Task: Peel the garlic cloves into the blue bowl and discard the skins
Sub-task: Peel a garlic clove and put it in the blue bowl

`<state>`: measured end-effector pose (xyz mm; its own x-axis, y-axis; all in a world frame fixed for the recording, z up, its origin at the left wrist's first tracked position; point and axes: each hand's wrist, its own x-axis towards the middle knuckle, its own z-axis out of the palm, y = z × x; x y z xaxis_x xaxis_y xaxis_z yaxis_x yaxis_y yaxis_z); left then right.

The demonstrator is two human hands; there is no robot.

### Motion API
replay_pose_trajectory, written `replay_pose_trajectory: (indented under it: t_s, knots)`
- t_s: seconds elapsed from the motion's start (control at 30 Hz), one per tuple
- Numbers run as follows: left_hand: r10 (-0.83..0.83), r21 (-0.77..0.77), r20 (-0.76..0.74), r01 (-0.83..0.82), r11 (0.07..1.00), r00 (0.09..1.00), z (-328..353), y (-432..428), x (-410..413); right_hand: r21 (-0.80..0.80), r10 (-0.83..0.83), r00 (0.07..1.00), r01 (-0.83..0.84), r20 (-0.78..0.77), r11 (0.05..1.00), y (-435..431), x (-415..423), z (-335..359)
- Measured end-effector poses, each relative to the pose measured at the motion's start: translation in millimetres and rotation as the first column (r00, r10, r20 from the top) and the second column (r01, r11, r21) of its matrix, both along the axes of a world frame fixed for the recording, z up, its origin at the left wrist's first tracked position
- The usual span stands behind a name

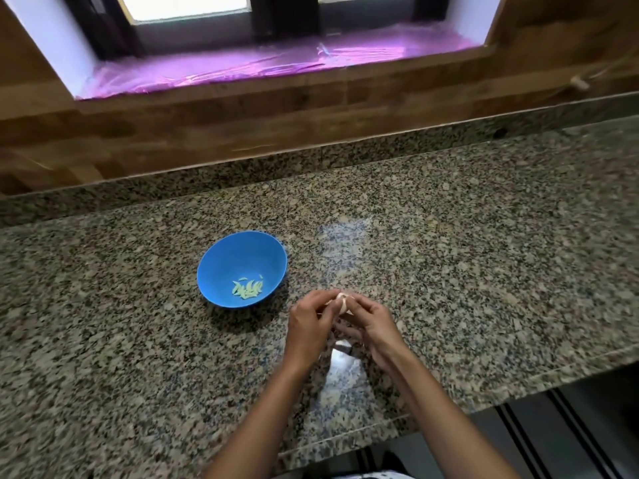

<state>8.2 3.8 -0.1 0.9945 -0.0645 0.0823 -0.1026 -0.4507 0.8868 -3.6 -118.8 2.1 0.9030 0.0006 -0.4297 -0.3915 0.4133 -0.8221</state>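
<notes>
A blue bowl (221, 257) stands on the granite counter, left of my hands, with several pale peeled cloves (247, 288) lying at its bottom. My left hand (307, 326) and my right hand (373, 326) meet just right of the bowl, above the counter. Together they grip a whitish garlic piece (343, 301) between their fingertips, and most of it is hidden by the fingers. Small pale bits of skin seem to lie under my hands, but they are blurred.
The speckled granite counter (484, 271) runs left to right, with its front edge at the lower right. Behind it rises a wooden backsplash (242, 122) and a window sill covered in purple film (262, 63).
</notes>
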Motion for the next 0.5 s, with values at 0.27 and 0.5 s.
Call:
replay_pose_trajectory:
  t_s: [0.27, 0.5]
  knots:
    - [0.071, 0.269, 0.217, -0.130, 0.954, 0.974, -3, -20, -6, 0.055, -0.132, 0.991, 0.133, -0.017, 0.990, 3, 3, 3]
    - [0.186, -0.076, -0.140, -0.198, 0.977, 0.973, 1, -23, -3, 0.096, -0.103, 0.992, 0.110, -0.073, 0.989, -9, 6, -3]
